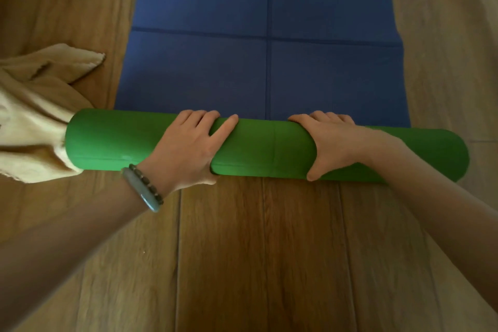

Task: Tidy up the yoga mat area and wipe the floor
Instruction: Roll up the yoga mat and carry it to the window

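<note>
Two-handed grip on the mat roll (269, 148): left hand (188, 148) and right hand (334, 145) near its middle, fingers (199, 117) curled over its far side.

Left hand (188, 148) and right hand (334, 145) grip the part-rolled yoga mat (269, 151) on wooden floor (242, 250).

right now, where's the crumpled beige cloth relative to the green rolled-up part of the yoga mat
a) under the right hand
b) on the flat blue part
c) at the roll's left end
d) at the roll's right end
c: the crumpled beige cloth sits on the wooden floor at the left end of the green rolled-up part.
</note>
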Action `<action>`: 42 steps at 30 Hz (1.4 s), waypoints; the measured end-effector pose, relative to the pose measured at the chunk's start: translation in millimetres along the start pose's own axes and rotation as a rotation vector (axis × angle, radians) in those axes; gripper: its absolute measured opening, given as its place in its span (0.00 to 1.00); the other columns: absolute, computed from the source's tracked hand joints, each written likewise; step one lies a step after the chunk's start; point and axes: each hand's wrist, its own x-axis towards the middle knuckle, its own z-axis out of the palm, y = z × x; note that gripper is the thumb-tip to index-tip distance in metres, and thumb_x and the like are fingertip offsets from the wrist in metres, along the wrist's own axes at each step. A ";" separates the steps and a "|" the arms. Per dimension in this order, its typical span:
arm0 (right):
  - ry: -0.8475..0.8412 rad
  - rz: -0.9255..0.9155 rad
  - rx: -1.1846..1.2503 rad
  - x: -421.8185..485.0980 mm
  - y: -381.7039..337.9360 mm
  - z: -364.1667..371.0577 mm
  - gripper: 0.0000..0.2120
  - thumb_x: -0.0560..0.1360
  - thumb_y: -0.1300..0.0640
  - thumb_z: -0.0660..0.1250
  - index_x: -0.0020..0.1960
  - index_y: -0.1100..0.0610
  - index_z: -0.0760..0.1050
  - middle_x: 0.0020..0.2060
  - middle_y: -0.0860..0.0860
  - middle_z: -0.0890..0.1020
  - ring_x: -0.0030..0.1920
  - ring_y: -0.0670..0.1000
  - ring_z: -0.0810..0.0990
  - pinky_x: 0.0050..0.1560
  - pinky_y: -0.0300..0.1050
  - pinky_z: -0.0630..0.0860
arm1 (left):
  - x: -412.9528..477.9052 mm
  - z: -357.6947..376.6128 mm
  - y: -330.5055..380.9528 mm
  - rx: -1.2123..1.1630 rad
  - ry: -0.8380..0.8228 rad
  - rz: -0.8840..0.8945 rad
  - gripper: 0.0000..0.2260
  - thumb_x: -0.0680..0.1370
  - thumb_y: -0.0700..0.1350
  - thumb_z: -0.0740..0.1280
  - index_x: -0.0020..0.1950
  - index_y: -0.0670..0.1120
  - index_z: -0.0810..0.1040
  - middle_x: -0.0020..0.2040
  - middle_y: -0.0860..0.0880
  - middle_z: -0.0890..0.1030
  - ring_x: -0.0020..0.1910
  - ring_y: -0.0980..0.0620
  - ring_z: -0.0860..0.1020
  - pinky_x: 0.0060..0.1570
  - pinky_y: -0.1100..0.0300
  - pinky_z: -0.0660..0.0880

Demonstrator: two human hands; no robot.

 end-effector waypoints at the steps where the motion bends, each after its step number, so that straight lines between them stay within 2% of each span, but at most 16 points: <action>1: 0.084 -0.002 -0.035 -4.0 -2.5 6.3 0.56 0.60 0.41 0.75 0.76 0.48 0.43 0.69 0.53 0.61 0.70 0.56 0.60 0.71 0.57 0.53 | 3.4 -2.1 -2.2 -0.002 -0.013 0.006 0.53 0.54 0.63 0.77 0.73 0.44 0.61 0.59 0.38 0.76 0.56 0.39 0.76 0.58 0.45 0.70; 3: 0.278 0.007 -0.110 -11.4 -10.1 25.5 0.56 0.61 0.42 0.75 0.77 0.51 0.44 0.71 0.57 0.60 0.72 0.58 0.58 0.72 0.59 0.52 | 12.1 -9.1 -6.8 -0.024 -0.068 0.011 0.52 0.56 0.64 0.75 0.74 0.47 0.59 0.61 0.42 0.75 0.57 0.42 0.75 0.59 0.48 0.68; 6: 0.558 0.062 -0.159 -13.0 -21.1 53.7 0.56 0.56 0.47 0.79 0.76 0.55 0.54 0.68 0.62 0.68 0.69 0.63 0.66 0.69 0.64 0.58 | 28.1 -18.1 -17.2 -0.089 -0.180 0.013 0.50 0.58 0.67 0.72 0.73 0.53 0.55 0.61 0.49 0.73 0.56 0.47 0.74 0.59 0.53 0.68; 8: 0.646 0.081 -0.178 -7.0 -20.3 59.1 0.55 0.53 0.48 0.80 0.74 0.56 0.59 0.65 0.63 0.72 0.66 0.64 0.70 0.67 0.64 0.63 | 37.0 -22.5 -22.3 -0.135 -0.230 0.013 0.49 0.56 0.68 0.72 0.71 0.55 0.55 0.58 0.51 0.74 0.53 0.48 0.74 0.56 0.54 0.70; 10: 0.653 0.087 -0.192 -1.6 -16.3 54.8 0.54 0.52 0.48 0.81 0.73 0.55 0.60 0.63 0.62 0.73 0.64 0.63 0.72 0.65 0.63 0.65 | 43.4 -26.9 -25.8 -0.188 -0.300 -0.004 0.49 0.56 0.68 0.73 0.71 0.57 0.54 0.58 0.51 0.74 0.53 0.49 0.74 0.55 0.54 0.71; 12: 0.633 0.085 -0.190 2.7 -13.9 49.3 0.53 0.53 0.48 0.80 0.73 0.55 0.61 0.62 0.61 0.73 0.62 0.62 0.72 0.64 0.63 0.66 | 45.4 -28.2 -28.9 -0.199 -0.322 -0.017 0.53 0.56 0.69 0.73 0.74 0.56 0.51 0.64 0.50 0.72 0.59 0.49 0.72 0.60 0.54 0.68; 14: 0.593 0.076 -0.196 5.6 -12.6 44.0 0.52 0.55 0.47 0.79 0.74 0.54 0.59 0.64 0.61 0.72 0.63 0.61 0.71 0.65 0.62 0.64 | 39.6 -27.5 -26.5 -0.185 -0.251 -0.046 0.61 0.55 0.71 0.73 0.77 0.52 0.44 0.72 0.46 0.64 0.70 0.46 0.64 0.68 0.53 0.61; 16: 0.532 0.063 -0.196 7.2 -10.8 37.8 0.52 0.58 0.46 0.77 0.75 0.53 0.55 0.67 0.59 0.69 0.66 0.60 0.68 0.68 0.60 0.60 | 25.3 -26.2 -18.1 -0.178 -0.116 -0.121 0.65 0.53 0.70 0.74 0.77 0.50 0.40 0.76 0.41 0.59 0.74 0.43 0.58 0.70 0.50 0.56; 19: 0.479 0.042 -0.189 9.6 -7.2 26.8 0.52 0.60 0.43 0.75 0.75 0.51 0.50 0.68 0.56 0.66 0.67 0.57 0.66 0.68 0.58 0.59 | 6.6 -12.6 -10.8 -0.091 0.037 -0.143 0.66 0.49 0.67 0.77 0.77 0.46 0.49 0.72 0.36 0.65 0.71 0.38 0.64 0.69 0.47 0.58; 21: 0.439 0.030 -0.182 13.0 -5.0 20.3 0.52 0.60 0.42 0.74 0.75 0.50 0.49 0.68 0.55 0.66 0.67 0.57 0.66 0.67 0.57 0.60 | 6.2 -2.4 -13.6 -0.028 0.063 -0.130 0.63 0.48 0.64 0.80 0.76 0.44 0.56 0.70 0.34 0.67 0.70 0.36 0.66 0.68 0.46 0.58; 24: 0.367 0.010 -0.155 18.8 -1.5 7.8 0.55 0.59 0.41 0.75 0.75 0.49 0.46 0.67 0.55 0.66 0.67 0.57 0.66 0.69 0.58 0.60 | 16.1 -0.3 -18.9 0.018 0.060 -0.136 0.57 0.51 0.57 0.82 0.74 0.42 0.61 0.64 0.34 0.72 0.65 0.35 0.70 0.65 0.43 0.64; 28: 0.357 0.056 -0.177 18.5 -0.9 1.9 0.59 0.60 0.40 0.75 0.76 0.50 0.40 0.72 0.58 0.59 0.73 0.59 0.56 0.72 0.63 0.48 | 30.4 -9.7 -28.6 0.040 -0.047 -0.107 0.53 0.56 0.59 0.78 0.74 0.45 0.60 0.63 0.39 0.73 0.60 0.39 0.72 0.62 0.47 0.66; 33: 0.549 0.069 -0.181 13.9 -5.0 21.5 0.57 0.61 0.45 0.77 0.77 0.52 0.44 0.72 0.61 0.61 0.73 0.61 0.57 0.72 0.63 0.49 | 53.6 -20.5 -46.6 -0.026 -0.161 -0.058 0.50 0.56 0.64 0.75 0.71 0.51 0.57 0.59 0.47 0.74 0.55 0.46 0.74 0.57 0.52 0.68; 37: 0.571 0.094 -0.181 19.5 -1.0 19.7 0.58 0.59 0.41 0.77 0.77 0.50 0.45 0.72 0.60 0.62 0.72 0.61 0.59 0.72 0.64 0.49 | 65.8 -25.3 -53.8 -0.088 -0.250 -0.048 0.50 0.56 0.65 0.76 0.70 0.53 0.57 0.58 0.49 0.74 0.54 0.48 0.73 0.56 0.53 0.68; 39: 0.581 0.092 -0.193 22.8 0.8 15.9 0.57 0.59 0.40 0.77 0.77 0.50 0.47 0.70 0.60 0.64 0.70 0.61 0.62 0.70 0.64 0.54 | 68.3 -27.6 -57.0 -0.087 -0.249 -0.050 0.51 0.55 0.67 0.75 0.71 0.53 0.56 0.59 0.48 0.74 0.56 0.47 0.72 0.59 0.53 0.66; 42: 0.563 0.085 -0.200 27.1 3.0 12.8 0.56 0.60 0.40 0.76 0.77 0.50 0.47 0.70 0.59 0.64 0.69 0.60 0.63 0.70 0.62 0.56 | 58.3 -25.7 -55.9 -0.050 -0.161 -0.099 0.58 0.54 0.69 0.75 0.76 0.53 0.50 0.70 0.45 0.66 0.68 0.44 0.64 0.67 0.49 0.59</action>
